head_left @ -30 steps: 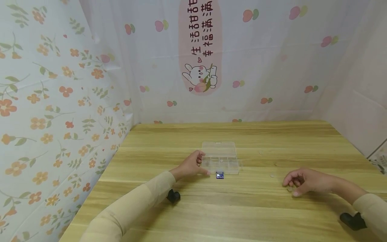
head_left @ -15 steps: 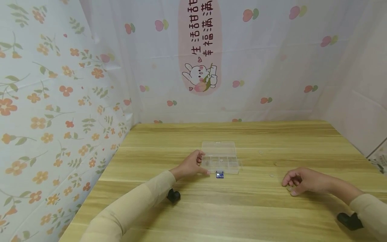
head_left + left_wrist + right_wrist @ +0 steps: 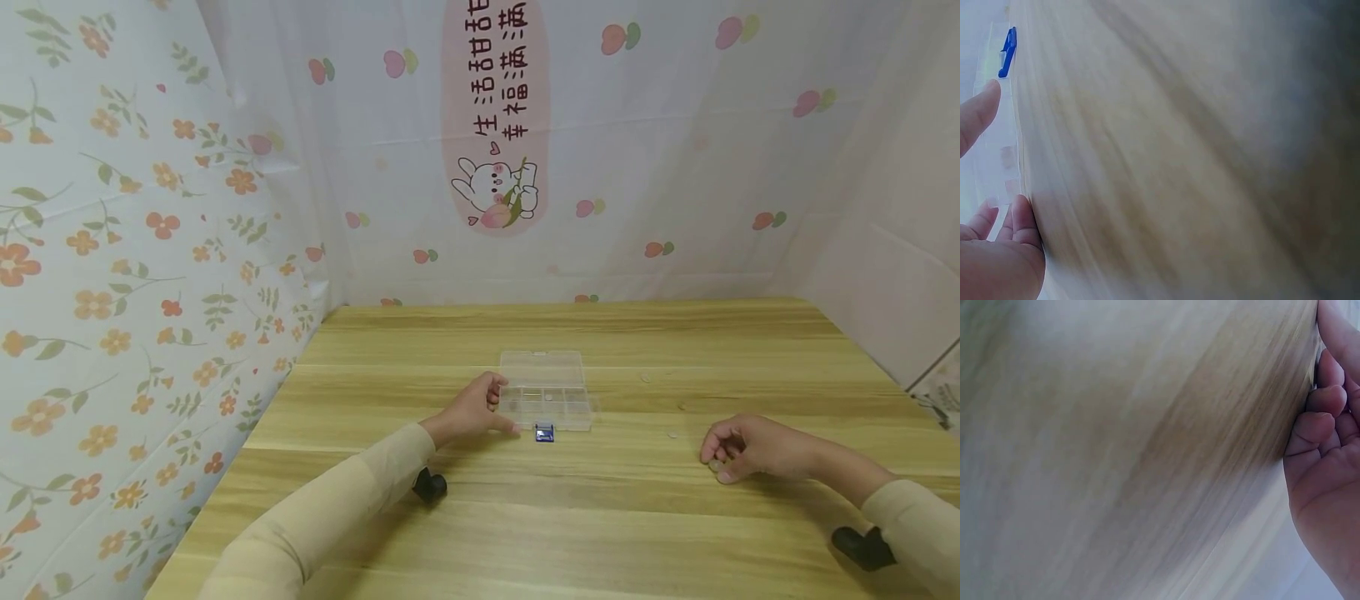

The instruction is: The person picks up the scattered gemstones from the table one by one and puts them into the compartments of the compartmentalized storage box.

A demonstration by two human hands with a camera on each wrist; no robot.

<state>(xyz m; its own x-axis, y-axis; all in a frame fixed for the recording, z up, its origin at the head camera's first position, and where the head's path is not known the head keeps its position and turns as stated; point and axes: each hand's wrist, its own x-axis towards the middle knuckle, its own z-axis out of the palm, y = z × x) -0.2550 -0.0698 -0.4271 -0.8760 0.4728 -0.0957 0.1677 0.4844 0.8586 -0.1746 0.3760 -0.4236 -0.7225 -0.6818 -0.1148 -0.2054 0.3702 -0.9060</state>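
While left grip [image 3: 474, 407] spans box [image 3: 551, 410], right grip [image 3: 757, 448] curled low — apparently pinching disc [image 3: 715, 467].

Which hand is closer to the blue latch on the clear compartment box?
Left. The left hand holds the compartment box, just left of the blue latch; the right hand is well to its right.

Head view softly and evenly lit, with diffuse shadows on the tabletop [image 3: 555, 525] below the sleeves [image 3: 330, 500]; wrist views dimmer and hazy, wood grain blurred, one upper corner dark in each, clear box [image 3: 997, 144] washed pale at left.
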